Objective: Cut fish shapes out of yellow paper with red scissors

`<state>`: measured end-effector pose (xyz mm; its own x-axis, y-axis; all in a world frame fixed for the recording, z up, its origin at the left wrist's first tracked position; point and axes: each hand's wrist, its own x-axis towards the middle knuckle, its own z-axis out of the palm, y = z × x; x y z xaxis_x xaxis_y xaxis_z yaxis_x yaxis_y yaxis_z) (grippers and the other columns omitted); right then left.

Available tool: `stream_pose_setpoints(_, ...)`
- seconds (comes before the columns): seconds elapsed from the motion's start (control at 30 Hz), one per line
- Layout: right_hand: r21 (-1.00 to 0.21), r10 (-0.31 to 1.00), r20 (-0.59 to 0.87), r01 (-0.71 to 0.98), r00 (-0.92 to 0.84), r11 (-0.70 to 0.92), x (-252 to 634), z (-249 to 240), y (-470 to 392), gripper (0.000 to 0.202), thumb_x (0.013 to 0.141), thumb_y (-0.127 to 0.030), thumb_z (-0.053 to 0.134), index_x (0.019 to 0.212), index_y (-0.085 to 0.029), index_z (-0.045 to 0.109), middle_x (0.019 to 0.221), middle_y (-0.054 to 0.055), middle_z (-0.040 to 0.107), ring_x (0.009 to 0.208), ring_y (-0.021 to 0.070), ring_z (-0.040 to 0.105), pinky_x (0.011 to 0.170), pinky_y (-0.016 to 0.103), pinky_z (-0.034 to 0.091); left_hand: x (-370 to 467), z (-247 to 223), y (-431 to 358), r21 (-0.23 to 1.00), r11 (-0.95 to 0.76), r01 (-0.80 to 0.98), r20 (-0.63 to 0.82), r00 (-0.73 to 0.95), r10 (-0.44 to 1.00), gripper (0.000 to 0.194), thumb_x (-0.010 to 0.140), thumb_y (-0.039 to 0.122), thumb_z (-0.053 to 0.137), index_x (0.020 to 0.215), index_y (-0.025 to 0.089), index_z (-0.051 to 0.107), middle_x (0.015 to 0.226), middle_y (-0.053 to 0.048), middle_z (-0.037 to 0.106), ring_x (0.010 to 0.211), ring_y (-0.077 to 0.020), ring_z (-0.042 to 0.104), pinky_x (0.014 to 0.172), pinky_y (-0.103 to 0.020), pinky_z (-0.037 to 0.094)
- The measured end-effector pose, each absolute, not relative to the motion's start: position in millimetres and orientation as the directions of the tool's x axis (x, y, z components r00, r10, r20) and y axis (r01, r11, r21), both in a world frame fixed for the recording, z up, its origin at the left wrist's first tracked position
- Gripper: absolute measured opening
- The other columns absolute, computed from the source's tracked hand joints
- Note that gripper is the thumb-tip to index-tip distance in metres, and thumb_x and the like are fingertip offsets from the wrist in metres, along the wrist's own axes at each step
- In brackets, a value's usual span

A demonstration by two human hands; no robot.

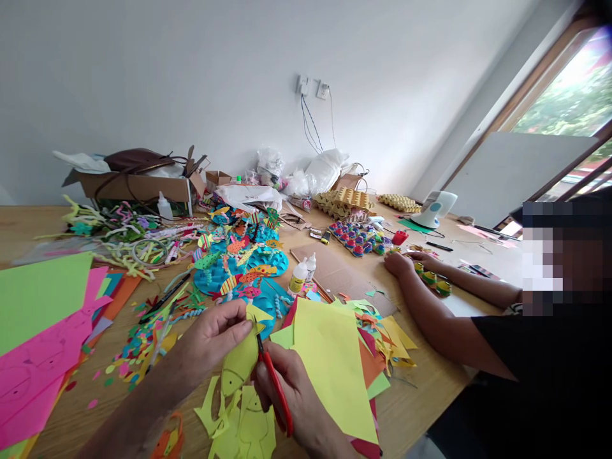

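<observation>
1. Two things meet just left of the sheet (329, 370): the fish (239, 363) and the scissors (277, 386).
2. The left hand (217, 341), left of the sheet, pinches the fish near its tail end between thumb and fingers.
3. The right hand (294, 382), in front of the sheet's left edge, grips the red handles of the scissors. The blades are at the fish's tail end; how far they are parted, I cannot tell.
4. The fish is yellow paper with a drawn eye and a curved line. Near its lower end, left of the sheet, lie yellow scraps (258, 433), one bearing a drawn outline.
5. The sheet, yellow too, lies on other coloured paper; offcuts (394, 338) lie to its right.
6. Beyond the sheet stand two bottles (298, 275), near some cardboard (342, 274).
7. Beyond the sheet and to its left, blue cartons (277, 261) carry bright cutouts (258, 275).
8. Far left of the sheet are a pink page (29, 392) with drawn shapes and a green page (38, 299). Dots (131, 350) are scattered between these and the sheet.
9. Right of the sheet, a co-worker (526, 376) in black has both hands at a painted strip (433, 280).
10. Well beyond the sheet, near the wall, are egg trays (344, 201) and a box (138, 188).
</observation>
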<state>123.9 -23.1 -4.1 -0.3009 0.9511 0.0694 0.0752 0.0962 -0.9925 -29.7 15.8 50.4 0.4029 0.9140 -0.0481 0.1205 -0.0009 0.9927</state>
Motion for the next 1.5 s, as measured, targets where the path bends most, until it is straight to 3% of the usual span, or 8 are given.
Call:
stream_pose_setpoints(0.33, -0.993, 0.952, 0.094, 0.043, -0.290, 0.111, 125.0, -6.5, -23.5, 0.034, 0.088, -0.037, 0.045, 0.060, -0.019, 0.040, 0.049, -0.006, 0.034, 0.044, 0.0081, 0.031, 0.041, 0.018, 0.026, -26.5, 50.4, 17.2, 0.994, 0.080, 0.072, -0.103, 0.412, 0.905, 0.025, 0.078, 0.041, 0.055, 0.067, 0.019, 0.051, 0.060, 0.007, 0.044, 0.054, -0.0101, 0.040, 0.052, -0.021, 0.034)
stream_pose_setpoints(0.7, -0.993, 0.952, 0.095, 0.040, -0.292, 0.111, 125.5, -6.8, -23.6, 0.035, 0.088, -0.037, 0.046, 0.059, -0.019, 0.039, 0.048, -0.007, 0.034, 0.042, 0.0073, 0.031, 0.039, 0.017, 0.025, -28.4, 50.5, 13.0, 0.989, 0.020, 0.150, -0.081, 0.414, 0.907, 0.028, 0.080, 0.043, 0.051, 0.066, 0.019, 0.047, 0.062, 0.006, 0.040, 0.058, -0.0114, 0.037, 0.054, -0.023, 0.034)
stream_pose_setpoints(1.23, -0.994, 0.947, 0.098, 0.025, -0.305, 0.111, 128.0, -10.4, -25.4, 0.032, 0.088, -0.027, 0.046, 0.058, -0.018, 0.039, 0.050, -0.007, 0.033, 0.043, 0.0067, 0.030, 0.039, 0.016, 0.025, -35.5, 43.3, 21.9, 0.984, -0.004, 0.177, -0.085, 0.494, 0.865, 0.026, 0.082, 0.043, 0.050, 0.077, 0.019, 0.059, 0.072, 0.001, 0.058, 0.066, -0.0157, 0.051, 0.060, -0.025, 0.042)
stream_pose_setpoints(1.5, -0.994, 0.948, 0.082, 0.046, -0.308, 0.101, 129.3, -11.6, -27.7, 0.030, 0.085, -0.022, 0.046, 0.057, -0.018, 0.038, 0.050, -0.007, 0.033, 0.042, 0.0062, 0.031, 0.039, 0.016, 0.025, -38.5, 45.4, 21.8, 0.985, -0.031, 0.170, -0.063, 0.518, 0.853, 0.024, 0.083, 0.040, 0.050, 0.072, 0.020, 0.057, 0.069, 0.003, 0.053, 0.066, -0.0151, 0.049, 0.062, -0.025, 0.042)
